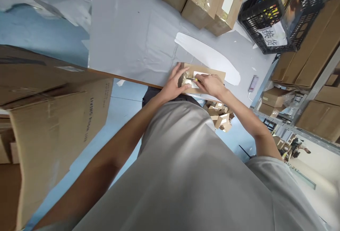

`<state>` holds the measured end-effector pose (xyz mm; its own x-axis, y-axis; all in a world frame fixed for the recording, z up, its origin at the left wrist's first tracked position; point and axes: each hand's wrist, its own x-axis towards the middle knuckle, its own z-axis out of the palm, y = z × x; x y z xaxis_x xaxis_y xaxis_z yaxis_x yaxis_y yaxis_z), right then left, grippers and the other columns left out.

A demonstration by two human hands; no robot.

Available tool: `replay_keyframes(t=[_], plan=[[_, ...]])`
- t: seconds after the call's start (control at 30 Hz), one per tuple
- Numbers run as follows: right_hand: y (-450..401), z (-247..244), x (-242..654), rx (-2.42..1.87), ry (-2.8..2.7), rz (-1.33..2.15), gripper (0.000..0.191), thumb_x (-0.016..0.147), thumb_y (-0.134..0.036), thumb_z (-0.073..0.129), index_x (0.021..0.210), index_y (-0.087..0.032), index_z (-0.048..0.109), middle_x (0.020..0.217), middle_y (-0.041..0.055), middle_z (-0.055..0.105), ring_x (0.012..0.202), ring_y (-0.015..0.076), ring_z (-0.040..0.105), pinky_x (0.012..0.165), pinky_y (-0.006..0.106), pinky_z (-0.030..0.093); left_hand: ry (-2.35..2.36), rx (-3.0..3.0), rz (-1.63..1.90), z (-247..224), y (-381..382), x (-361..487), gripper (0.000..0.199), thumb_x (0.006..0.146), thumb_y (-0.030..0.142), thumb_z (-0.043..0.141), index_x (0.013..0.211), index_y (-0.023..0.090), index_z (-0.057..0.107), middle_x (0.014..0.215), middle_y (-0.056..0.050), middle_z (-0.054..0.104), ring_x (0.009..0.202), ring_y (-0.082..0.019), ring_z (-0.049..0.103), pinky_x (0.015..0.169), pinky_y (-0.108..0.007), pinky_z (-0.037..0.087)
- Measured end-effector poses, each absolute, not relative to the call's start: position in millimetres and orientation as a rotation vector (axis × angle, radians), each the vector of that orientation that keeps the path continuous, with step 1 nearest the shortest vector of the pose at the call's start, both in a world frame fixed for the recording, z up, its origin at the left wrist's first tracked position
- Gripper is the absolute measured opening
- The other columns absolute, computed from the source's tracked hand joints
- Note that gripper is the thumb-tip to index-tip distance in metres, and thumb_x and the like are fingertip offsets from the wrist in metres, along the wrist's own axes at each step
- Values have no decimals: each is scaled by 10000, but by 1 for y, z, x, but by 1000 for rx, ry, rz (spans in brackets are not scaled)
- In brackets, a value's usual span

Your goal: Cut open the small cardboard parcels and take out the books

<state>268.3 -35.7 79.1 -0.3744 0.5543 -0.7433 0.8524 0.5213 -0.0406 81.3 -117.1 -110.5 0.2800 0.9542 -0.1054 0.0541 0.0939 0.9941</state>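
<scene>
A small cardboard box (220, 74) lies at the table's near edge, with clear tape over its left end and a white label on top. My left hand (172, 84) grips that taped end, thumb on the near side and fingers on the far side. Closed around a box cutter (196, 79) with a bit of yellow on it, my right hand (211, 84) rests over the label. The thin blade points left onto the tape. Most of the cutter's handle is hidden in my fingers.
Several taped cardboard boxes (204, 1) stand at the table's far side. A white paper strip (209, 56) lies behind the small box. At the far right is a black plastic crate (261, 22). A large open carton (63, 132) stands on the left; shelves (302, 105) line the right.
</scene>
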Motion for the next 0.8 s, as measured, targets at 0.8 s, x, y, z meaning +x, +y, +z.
replay_keyframes(t=[0.8], plan=[[-32,113,209,1015,1896,-454,458,1157,-54,347,1503,-55,647,1319,290,813,1299,391,799,986,453,549,1088,1294,858,-107,-117,88,865,979,724,839,1685,296,579,1902,-179,321,1794,-422,305,1457,-591,300]])
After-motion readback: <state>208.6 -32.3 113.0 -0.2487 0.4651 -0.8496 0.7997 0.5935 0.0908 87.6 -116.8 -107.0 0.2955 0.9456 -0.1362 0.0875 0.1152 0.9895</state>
